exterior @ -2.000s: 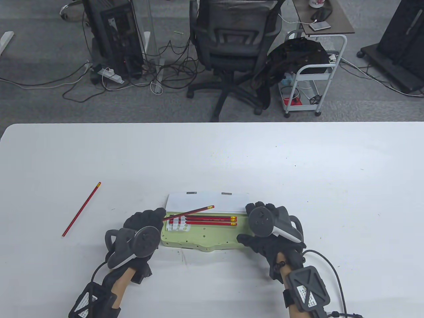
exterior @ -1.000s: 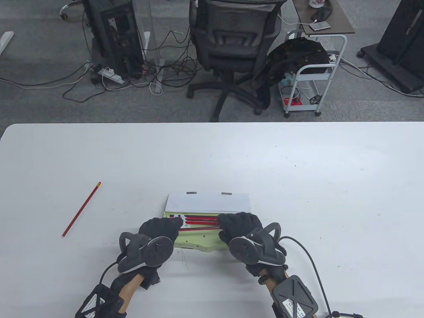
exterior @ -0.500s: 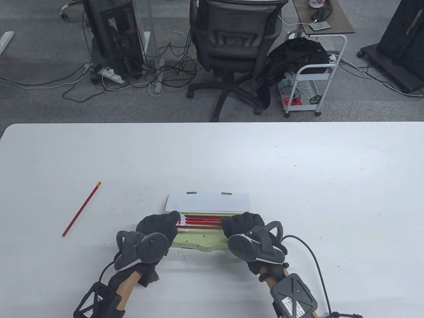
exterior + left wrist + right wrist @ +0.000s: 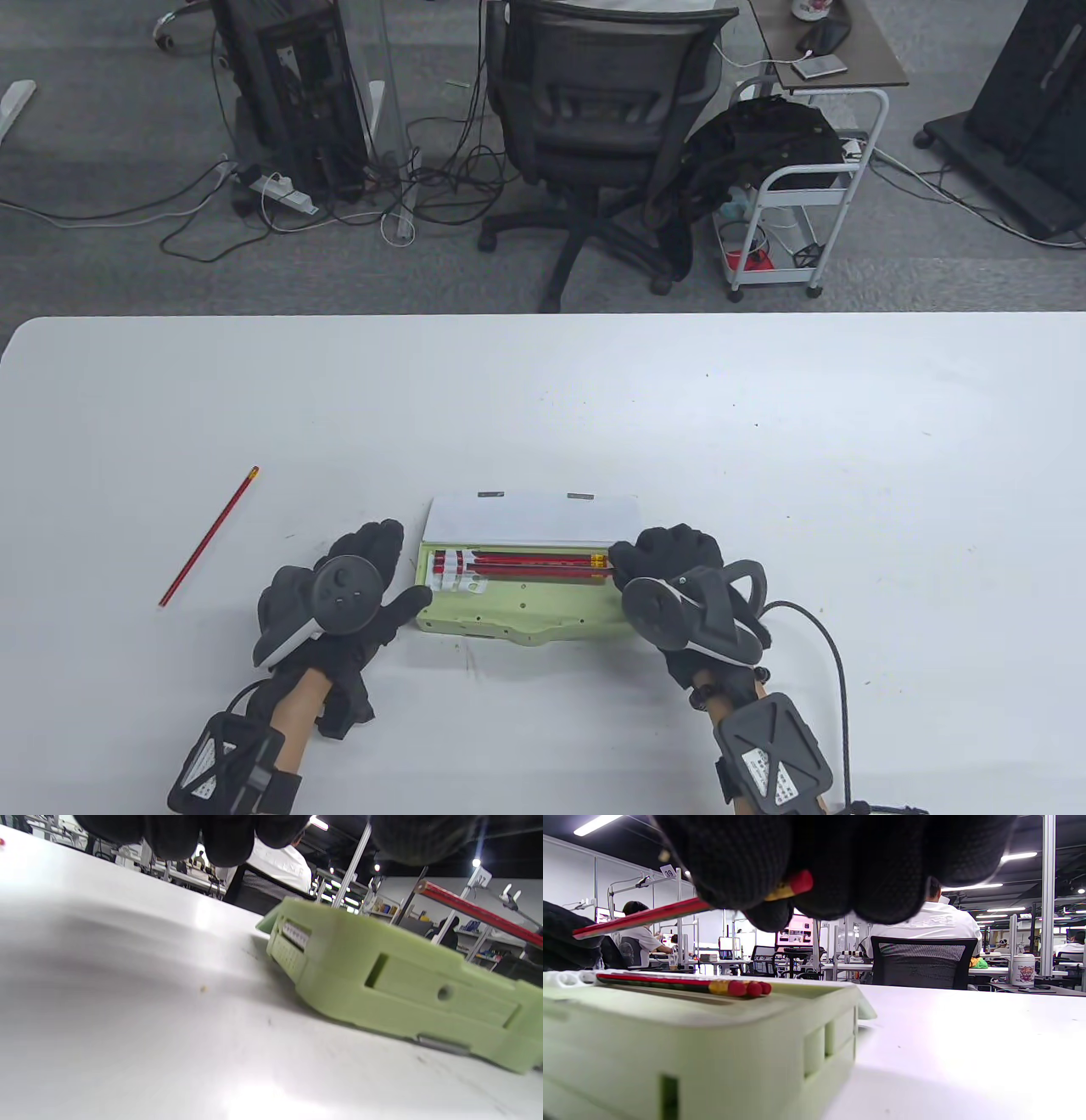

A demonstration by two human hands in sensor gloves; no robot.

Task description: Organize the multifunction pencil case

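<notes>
Case: the green pencil case (image 4: 517, 607) is lying open on the tabletop (image 4: 543, 399), near the front edge, with its white lid (image 4: 533, 519) folded back on the far side.
Done: three red pencils (image 4: 522, 560) are lying side by side in the far channel of the case, their tips tucked into a white clip (image 4: 454, 573) at the left end.
In hand: a fourth red pencil (image 4: 645, 916) is being pinched by its eraser end in the right hand (image 4: 674, 564), raised over the case, sloping toward the left; judged about to go in.
Left: one loose pencil (image 4: 208, 536) is waiting on the tabletop, well apart to the left of the case; the lid is not yet shut.
Left hand: the left hand (image 4: 352, 586) is resting relaxed and empty just beside the left end of the case, its thumb reaching toward the case wall; contact cannot be told.
Axis, case: long axis is running left to right.
Axis, stored pencils: parallel to the case, erasers pointing right.
Axis, loose pencil: lying diagonally, eraser end pointing away and to the right.
</notes>
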